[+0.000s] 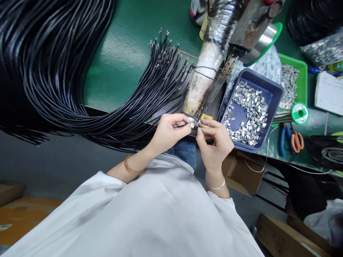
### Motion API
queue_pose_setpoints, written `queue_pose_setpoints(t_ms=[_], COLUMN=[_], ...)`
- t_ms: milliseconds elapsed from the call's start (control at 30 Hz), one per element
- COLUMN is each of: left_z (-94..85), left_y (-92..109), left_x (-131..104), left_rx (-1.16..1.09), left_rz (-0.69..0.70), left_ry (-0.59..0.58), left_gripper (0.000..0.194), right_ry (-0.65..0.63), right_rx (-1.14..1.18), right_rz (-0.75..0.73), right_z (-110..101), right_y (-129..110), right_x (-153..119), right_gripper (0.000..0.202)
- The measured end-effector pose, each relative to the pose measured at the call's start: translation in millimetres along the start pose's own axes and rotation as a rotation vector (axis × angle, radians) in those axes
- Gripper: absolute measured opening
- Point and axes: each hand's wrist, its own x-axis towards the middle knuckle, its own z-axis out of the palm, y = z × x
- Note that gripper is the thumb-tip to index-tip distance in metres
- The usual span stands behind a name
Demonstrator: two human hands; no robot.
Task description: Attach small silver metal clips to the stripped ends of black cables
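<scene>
My left hand (pixel 170 131) pinches the end of a black cable between thumb and forefinger, just below the tip of a white, wrapped tube (pixel 199 80). Close against it, my right hand (pixel 215 141) pinches a small metal piece (pixel 197 123) at the cable's end; its exact shape is too small to tell. A large bundle of black cables (pixel 115 121) sweeps in from the left, its stripped ends (pixel 163 53) fanned out on the green table (pixel 120 53). Right of my hands, a dark blue tray (pixel 273 93) holds many small metal connectors (pixel 249 107).
A machine head (pixel 248 25) overhangs the work spot. At the right are a green tray (pixel 302 67) of metal parts, a solder spool (pixel 300 113), blue-handled pliers (pixel 283 141) and orange-handled pliers (pixel 297 142). A cardboard box (pixel 242 173) sits below the table edge.
</scene>
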Motion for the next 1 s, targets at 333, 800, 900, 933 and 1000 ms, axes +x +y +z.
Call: queue_pose_setpoints(t_ms=[333,800,900,933,1000], left_z=[-2.0,-0.3,0.7,0.7,-0.2], left_y=[5.9,0.6,0.5,0.7,0.4], left_x=[1.3,-3.6,-4.9,-5.4,-6.1], left_rx=[-0.042,0.099,0.147,0.160,0.174], left_rz=[0.028,0.053,0.112,0.133,0.164], left_ry=[-0.020,-0.048,-0.025,-0.021,-0.027], left_gripper=[0.006,0.006,0.006,0.006,0.006], right_ry=[-0.011,0.023,0.059,0.067,0.065], right_rx=[-0.024,-0.053,-0.049,-0.049,-0.043], right_rz=[-0.021,-0.080,-0.090,-0.090,-0.090], right_z=[-2.1,0.1,1.2,1.3,1.5], right_y=[-6.3,2.9,2.1,1.5,0.5], right_x=[3.5,-1.1,0.9,1.2,0.5], right_gripper=[0.012,0.017,0.019,0.020,0.021])
